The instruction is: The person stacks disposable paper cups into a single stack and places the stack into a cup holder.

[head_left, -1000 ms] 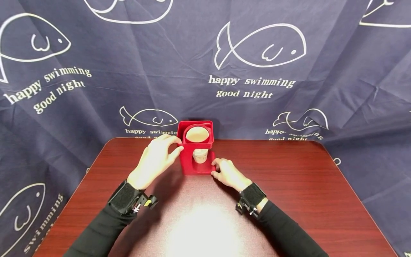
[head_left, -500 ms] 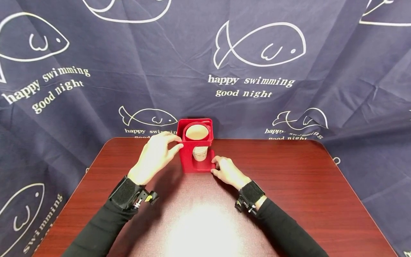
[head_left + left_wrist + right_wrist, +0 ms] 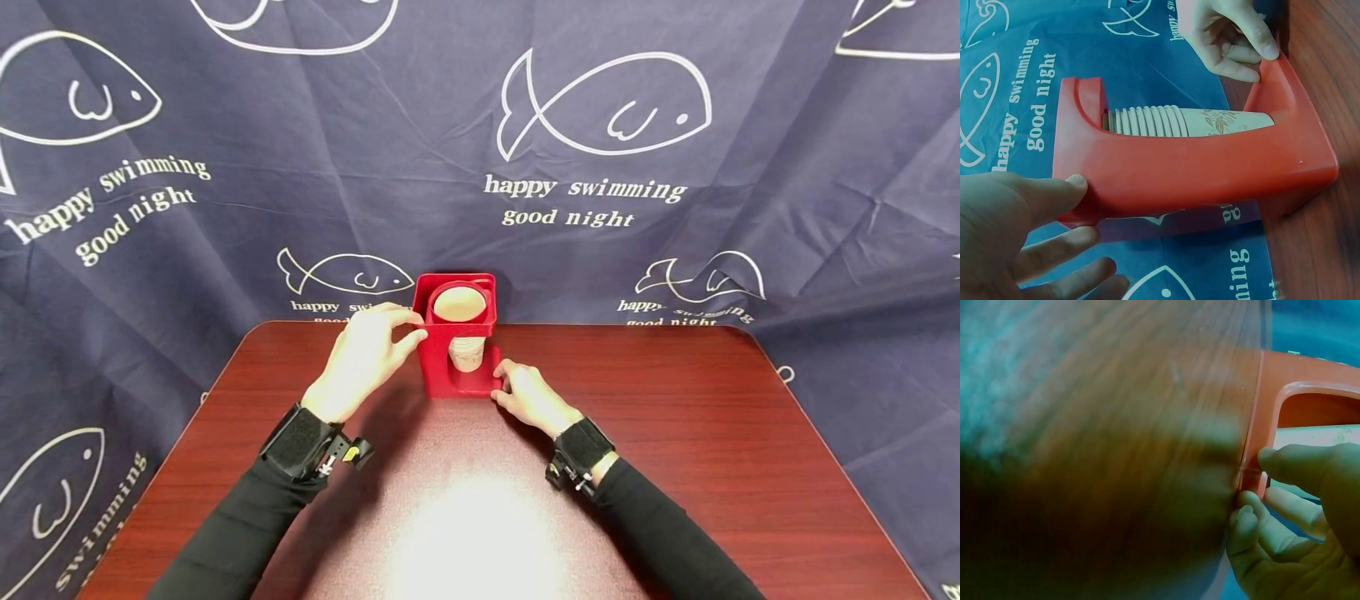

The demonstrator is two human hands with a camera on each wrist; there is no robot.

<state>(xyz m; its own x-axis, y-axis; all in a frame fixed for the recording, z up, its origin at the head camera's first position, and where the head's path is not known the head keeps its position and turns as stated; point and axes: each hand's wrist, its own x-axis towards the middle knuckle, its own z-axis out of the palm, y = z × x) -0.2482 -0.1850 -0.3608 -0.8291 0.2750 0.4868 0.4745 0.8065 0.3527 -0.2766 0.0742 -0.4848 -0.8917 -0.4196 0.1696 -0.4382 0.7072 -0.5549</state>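
Note:
A red plastic paper cup holder (image 3: pixel 438 367) stands upright near the table's back edge. A stack of nested paper cups (image 3: pixel 467 357) sits upright in its round top opening, and the patterned lowest cup (image 3: pixel 1225 121) shows through the open side. My left hand (image 3: pixel 360 358) pinches the holder's upper left edge; the left wrist view has the thumb on one face and the index finger (image 3: pixel 1075 240) at the edge. At the lower right, my right hand (image 3: pixel 534 398) pinches the rim of the base between thumb (image 3: pixel 1285 459) and fingers.
The reddish-brown wooden table (image 3: pixel 675 433) spreads out around the holder, with a bright glare at the front. Directly behind it hangs a dark blue curtain (image 3: pixel 585 267) with white fish prints. Black cameras are strapped to both wrists.
Both hands have moved the holder, cups inside, slightly farther back toward the curtain. Their grips on it look the same.

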